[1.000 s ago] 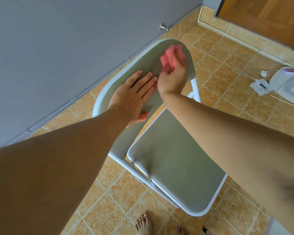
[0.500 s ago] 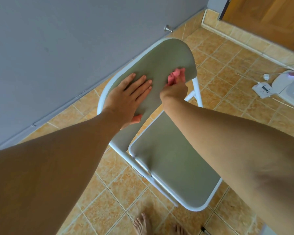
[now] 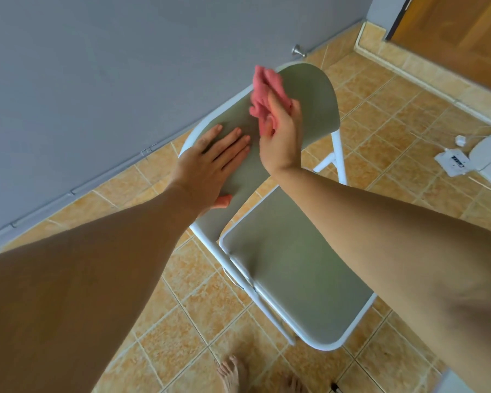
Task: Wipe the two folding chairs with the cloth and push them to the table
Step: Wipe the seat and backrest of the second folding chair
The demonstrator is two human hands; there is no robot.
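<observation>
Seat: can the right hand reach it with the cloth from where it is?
Probably yes. The right hand holds the cloth at the backrest, right above the seat; the left hand presses the backrest, aside from that path.

No text, brand, number or sign can be read. One item carries marking: the small white device (image 3: pixel 452 163) lying on the floor tiles at the right edge of the frame has a short dark strip on its top face. The characters there are too small and blurred to make out.
</observation>
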